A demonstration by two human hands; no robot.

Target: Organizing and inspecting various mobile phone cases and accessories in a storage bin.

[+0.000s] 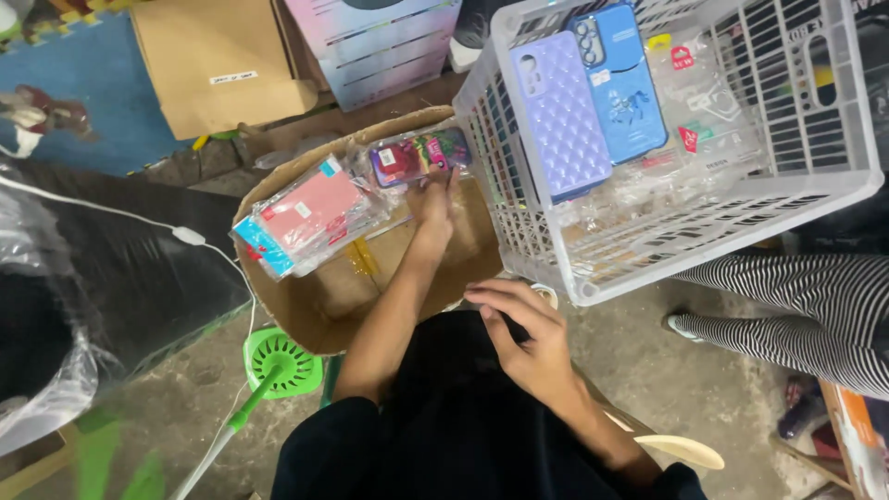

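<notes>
White basket [861,181] — lilac quilted case [563,116], blue case [622,88] — and pink packaged case [310,211].

- The crate [861,176] is cut by the top and right edges, so its far side is not visible.
- The blue case [622,88] is partly behind the purple case [562,116]; its top end is cut off.
- The left hand [433,202] has its fingertips hidden behind the wrapped case [419,156].
- The pink packs [306,215] overlap, so their number is not clear.
- The striped legs [815,310] leave the picture at the right; the rest of this person is not visible.
- The plastic bag [42,370] is blurred and its contents cannot be told.
</notes>
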